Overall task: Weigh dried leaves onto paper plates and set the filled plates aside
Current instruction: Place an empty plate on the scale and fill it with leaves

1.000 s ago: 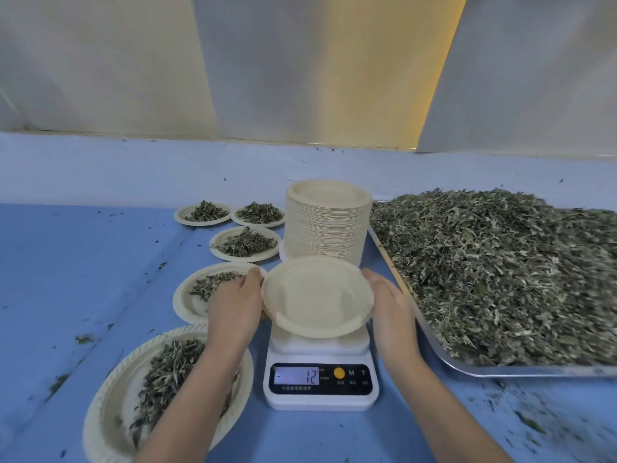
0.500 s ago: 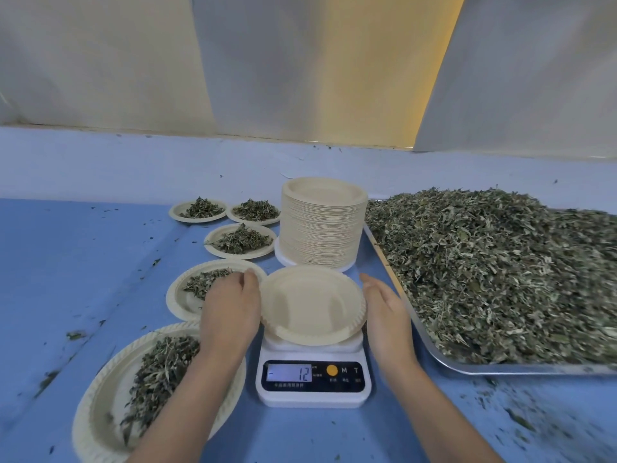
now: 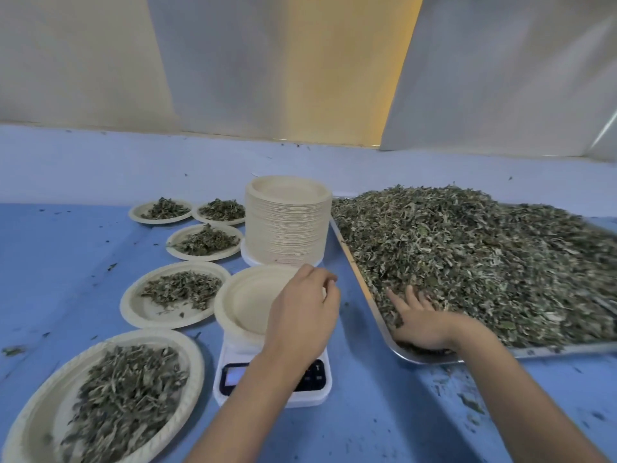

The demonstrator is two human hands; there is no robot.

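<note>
Right hand: fingers spread and straight, pressed into the dried leaves at the corner of the heap nearest the scale. Tips are partly buried, and no closed handful is visible yet.

Left hand: fingers loosely curled with nothing seen in them, over the right edge of the empty paper plate that sits on the scale. I cannot tell whether they touch the rim.

The metal tray holding the heap lies just right of the scale.

Risks, as judged:
- Any left-hand weight on the plate would falsify the reading.
- The left forearm crosses the scale's display, so the reading is hidden from this view.
- The plate overhangs the scale's platform, and a nudge could tip or slide it off.
- The leaves are light and flaky. A handful carried across the gap from tray to scale may shed onto the blue surface, which already carries crumbs.

Counts:
- Filled plates: 5, all left of the scale. These are the nearest plate, the next plate, the middle plate and two far plates.
- Empty plate on the scale: 1.
- Plate stack: 1, just behind the scale. The plates in it are too fine to count.
- Scale: 1.
- Tray: 1.
</note>
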